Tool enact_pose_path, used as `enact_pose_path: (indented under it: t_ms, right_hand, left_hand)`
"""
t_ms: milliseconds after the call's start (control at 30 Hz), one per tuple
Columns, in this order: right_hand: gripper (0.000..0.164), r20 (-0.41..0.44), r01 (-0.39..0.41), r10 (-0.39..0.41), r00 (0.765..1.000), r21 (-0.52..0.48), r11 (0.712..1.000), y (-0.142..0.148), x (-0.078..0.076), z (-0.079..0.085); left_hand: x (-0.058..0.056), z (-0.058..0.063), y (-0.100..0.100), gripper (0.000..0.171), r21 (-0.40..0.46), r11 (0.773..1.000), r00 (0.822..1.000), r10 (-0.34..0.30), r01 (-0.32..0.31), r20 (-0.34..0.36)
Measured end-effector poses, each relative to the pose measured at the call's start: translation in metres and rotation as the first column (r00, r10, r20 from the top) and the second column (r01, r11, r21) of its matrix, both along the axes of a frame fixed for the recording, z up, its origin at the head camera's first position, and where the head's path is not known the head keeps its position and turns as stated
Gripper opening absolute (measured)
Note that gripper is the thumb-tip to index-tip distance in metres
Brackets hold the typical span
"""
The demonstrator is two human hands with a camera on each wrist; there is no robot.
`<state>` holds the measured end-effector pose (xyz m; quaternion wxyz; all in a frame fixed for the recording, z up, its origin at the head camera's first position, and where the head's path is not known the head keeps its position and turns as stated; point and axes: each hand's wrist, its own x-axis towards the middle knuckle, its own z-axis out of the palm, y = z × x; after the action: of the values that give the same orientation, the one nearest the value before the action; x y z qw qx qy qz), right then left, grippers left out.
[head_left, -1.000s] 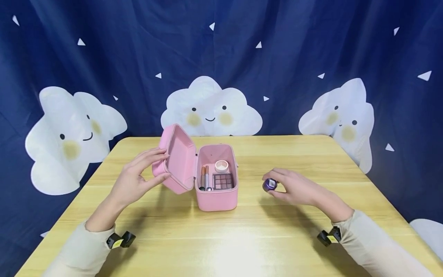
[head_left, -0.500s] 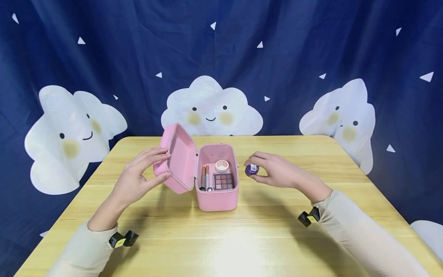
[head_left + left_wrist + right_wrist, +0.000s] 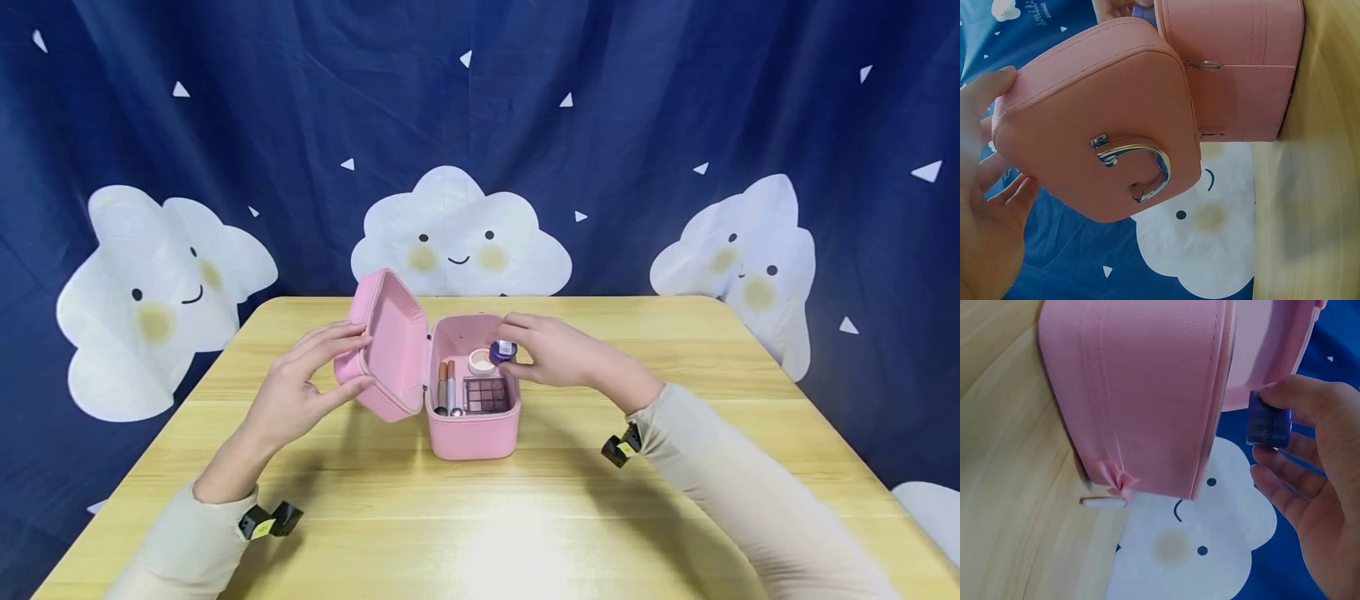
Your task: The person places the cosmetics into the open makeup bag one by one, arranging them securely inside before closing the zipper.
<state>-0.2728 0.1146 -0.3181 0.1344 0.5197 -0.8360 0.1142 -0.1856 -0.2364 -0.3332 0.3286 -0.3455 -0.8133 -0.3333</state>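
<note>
A pink makeup case (image 3: 474,437) stands on the table with its lid (image 3: 396,343) swung out to the left. My left hand (image 3: 300,375) holds the lid's outer edge between thumb and fingers. A small purple round jar (image 3: 502,350) with a white label is pinched by my right hand (image 3: 562,350), over the case's right rim. Inside the case lie a round white-rimmed compact (image 3: 478,361), an eyeshadow palette (image 3: 486,395) and two slim brown-capped tubes (image 3: 451,390). In the right wrist view the jar (image 3: 1269,422) hangs above the rim, apart from the case wall.
The case rests on a light wooden table (image 3: 637,533). A silver handle (image 3: 1141,156) sits on the lid's outer face. A pink bow (image 3: 1117,477) is on the case's side, near a zipper pull (image 3: 1102,502). Behind the table hangs a blue curtain (image 3: 300,108) with clouds.
My right hand has carried the purple jar leftward and toward the back, from beside the case to over its right rim. My left hand stays on the lid.
</note>
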Motion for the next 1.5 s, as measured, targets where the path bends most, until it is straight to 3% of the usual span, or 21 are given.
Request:
enact_pose_path:
  t_ms: [300, 600, 900, 1067, 1233, 1500]
  right_hand:
    - [0.026, 0.016, 0.011, -0.012, 1.000, 0.036, 0.999, -0.026, -0.020, -0.008]
    - [0.026, 0.077, 0.059, -0.069, 0.995, 0.133, 0.989, -0.045, -0.038, -0.017]
    - [0.036, 0.094, -0.004, -0.016, 0.995, 0.209, 0.978, -0.063, -0.055, -0.020]
    - [0.034, 0.119, 0.011, -0.047, 0.992, 0.293, 0.956, -0.075, -0.061, -0.023]
    - [0.027, 0.097, 0.047, -0.095, 0.991, 0.410, 0.911, -0.087, -0.065, -0.029]
    - [0.032, 0.094, 0.082, -0.141, 0.986, 0.467, 0.880, -0.096, -0.074, -0.033]
  left_hand:
    - [-0.001, -0.003, 0.000, 0.050, 0.002, 1.000, 1.000, 0.009, -0.009, 0.015]
    - [-0.001, -0.007, -0.002, 0.050, 0.001, 1.000, 0.999, 0.013, -0.013, 0.033]
    - [0.000, -0.007, -0.002, 0.045, -0.007, 1.000, 0.999, 0.014, -0.014, 0.047]
    - [0.000, -0.007, -0.002, 0.046, -0.005, 1.000, 0.999, 0.023, -0.023, 0.041]
    - [0.001, -0.008, -0.003, 0.044, -0.003, 1.000, 0.999, 0.017, -0.017, 0.036]
    - [0.000, -0.005, -0.004, 0.042, -0.010, 1.000, 0.999, 0.021, -0.021, 0.037]
